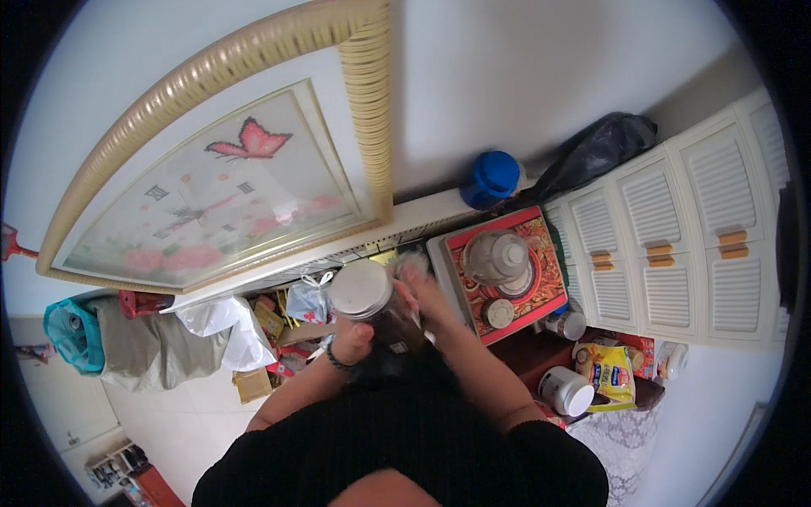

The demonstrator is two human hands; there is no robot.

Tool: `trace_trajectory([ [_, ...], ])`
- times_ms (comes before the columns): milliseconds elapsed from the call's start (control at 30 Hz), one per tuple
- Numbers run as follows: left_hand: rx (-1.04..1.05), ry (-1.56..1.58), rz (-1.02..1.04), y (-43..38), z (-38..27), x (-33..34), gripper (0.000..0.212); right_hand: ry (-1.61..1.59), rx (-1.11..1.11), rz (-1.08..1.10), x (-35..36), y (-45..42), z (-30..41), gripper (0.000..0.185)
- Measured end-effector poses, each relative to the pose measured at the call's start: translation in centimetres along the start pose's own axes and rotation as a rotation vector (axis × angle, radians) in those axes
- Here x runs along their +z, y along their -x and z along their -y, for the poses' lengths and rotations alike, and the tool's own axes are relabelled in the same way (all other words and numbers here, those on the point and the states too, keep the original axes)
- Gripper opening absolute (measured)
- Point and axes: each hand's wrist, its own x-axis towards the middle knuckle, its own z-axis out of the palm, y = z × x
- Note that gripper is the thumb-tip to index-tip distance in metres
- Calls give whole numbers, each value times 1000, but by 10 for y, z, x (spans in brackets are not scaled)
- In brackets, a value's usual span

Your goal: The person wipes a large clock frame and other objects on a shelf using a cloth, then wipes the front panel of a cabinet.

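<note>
My left hand (352, 342) grips a clear jar with a silver screw lid (362, 289), held tilted before my chest. Dark contents show through its side. My right hand (423, 298) is at the jar's right side, its fingers blurred by motion. Pale edges of something thin, perhaps a cloth or tissue, show by the right palm; whether the fingers hold it is unclear. To the right, a glass teapot (497, 256) stands on a red patterned tray or stove top (461, 279), near a round knob (498, 313).
A large framed clock picture (366, 127) leans at the wall. White drawers (656, 247) stand right, below a black plastic bag (599, 149). A blue lidded container (491, 179), a white tub (566, 391) and a yellow food pouch (605, 375) are nearby. Bags (234, 329) lie left.
</note>
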Motion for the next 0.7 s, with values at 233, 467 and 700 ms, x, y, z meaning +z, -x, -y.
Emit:
trace_trajectory([
  [233,63,-170,-132,-19,-24,10,88,1342,-744,-472,-53,-121,20,57],
  [467,107,-475,-143,-33,19,-10,90,1352,-987,-229,-60,-134,-4,44],
  [700,150,-597,-202,-93,14,19,84,1234,-778,-89,-38,-80,-17,46],
])
